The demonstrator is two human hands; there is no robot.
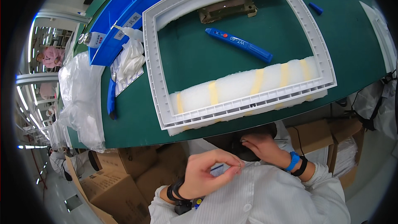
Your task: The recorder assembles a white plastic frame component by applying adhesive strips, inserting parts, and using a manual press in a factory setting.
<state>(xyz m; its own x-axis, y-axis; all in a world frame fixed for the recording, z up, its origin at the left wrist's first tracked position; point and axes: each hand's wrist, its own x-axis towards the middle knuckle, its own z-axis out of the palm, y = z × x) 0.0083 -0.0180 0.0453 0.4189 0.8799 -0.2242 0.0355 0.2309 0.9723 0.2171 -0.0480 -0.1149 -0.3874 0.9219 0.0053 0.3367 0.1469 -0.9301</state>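
Observation:
In front of my body, below the table's edge, my left hand (210,173) is closed, thumb and forefinger pinched together. Whatever sits between those fingertips is too small to name. My right hand (262,146) is also closed, its fingertips drawn together over a dark surface (232,140); what they hold, if anything, cannot be made out. Ahead on the table lies a white plastic frame (244,103), its near side resting on a white foam roll (232,88) banded with yellow tape. Inside the frame is a blue pen-shaped tool (240,45) with a red button.
Blue-handled pliers (112,96) lie left of the frame, near a crumpled white cloth (131,60) and a blue bin (120,20). Clear plastic bags (83,99) hang over the green table's (128,132) left edge. Cardboard boxes (114,182) stand below; a small blue cap (316,8) lies far right.

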